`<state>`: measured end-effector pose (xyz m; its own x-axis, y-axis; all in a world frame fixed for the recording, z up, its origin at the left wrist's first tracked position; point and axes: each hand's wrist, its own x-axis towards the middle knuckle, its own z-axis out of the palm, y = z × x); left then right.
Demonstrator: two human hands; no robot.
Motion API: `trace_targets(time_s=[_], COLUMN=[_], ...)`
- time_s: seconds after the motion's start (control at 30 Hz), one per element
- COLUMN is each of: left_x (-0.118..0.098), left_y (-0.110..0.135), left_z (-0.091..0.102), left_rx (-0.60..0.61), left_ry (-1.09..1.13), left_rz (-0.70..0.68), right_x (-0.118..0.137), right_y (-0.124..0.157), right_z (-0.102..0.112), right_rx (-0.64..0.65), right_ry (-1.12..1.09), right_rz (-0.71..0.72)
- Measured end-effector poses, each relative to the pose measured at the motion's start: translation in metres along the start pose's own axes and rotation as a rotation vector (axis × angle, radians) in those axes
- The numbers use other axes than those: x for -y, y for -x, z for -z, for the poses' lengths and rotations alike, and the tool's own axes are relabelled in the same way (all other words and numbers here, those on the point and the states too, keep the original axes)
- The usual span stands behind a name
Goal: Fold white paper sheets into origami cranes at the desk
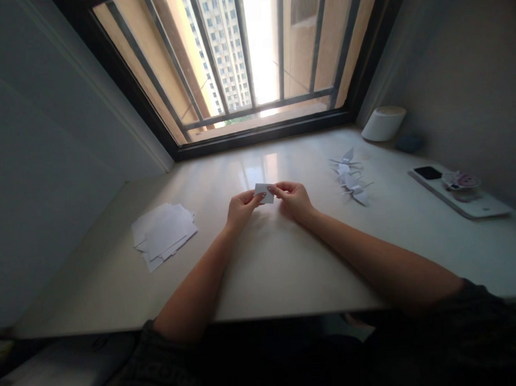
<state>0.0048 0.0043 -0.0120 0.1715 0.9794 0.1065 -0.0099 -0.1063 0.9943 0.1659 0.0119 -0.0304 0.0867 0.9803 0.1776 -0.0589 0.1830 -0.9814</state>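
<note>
A small folded piece of white paper point(264, 192) is held up between both hands, just above the pale sill. My left hand point(242, 208) pinches its left side, thumb on top. On its right side, my right hand point(294, 198) grips the edge between thumb and fingers. To the left lies a loose stack of white paper sheets point(166, 230). Several folded white paper cranes point(350, 177) sit in a row to the right of my right hand. The fingers behind the paper are partly hidden.
At right lies a white phone point(459, 192) with a round grip on its back. A white cylindrical object point(383, 123) stands in the far right corner, beside a small dark blue item point(409, 143). A barred window point(253, 120) closes off the back of the sill point(263, 274).
</note>
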Motion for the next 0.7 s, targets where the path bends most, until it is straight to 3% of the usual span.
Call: trace_targets(time_s=[0.33, 0.5, 0.7], left_x=[0.003, 0.001, -0.006], left_y=[0.001, 0.000, 0.004], left_z=[0.001, 0.000, 0.006], left_rx=[-0.051, 0.007, -0.036], left_ry=[-0.174, -0.200, -0.579], left_rz=[-0.022, -0.032, -0.118], right_x=[0.007, 0.002, -0.002], right_y=[0.005, -0.004, -0.007], right_z=[-0.004, 0.003, 0.006], right_rx=[-0.017, -0.090, -0.125], right_ry=[0.064, 0.066, 0.068], right_rz=[-0.020, -0.009, 0.000])
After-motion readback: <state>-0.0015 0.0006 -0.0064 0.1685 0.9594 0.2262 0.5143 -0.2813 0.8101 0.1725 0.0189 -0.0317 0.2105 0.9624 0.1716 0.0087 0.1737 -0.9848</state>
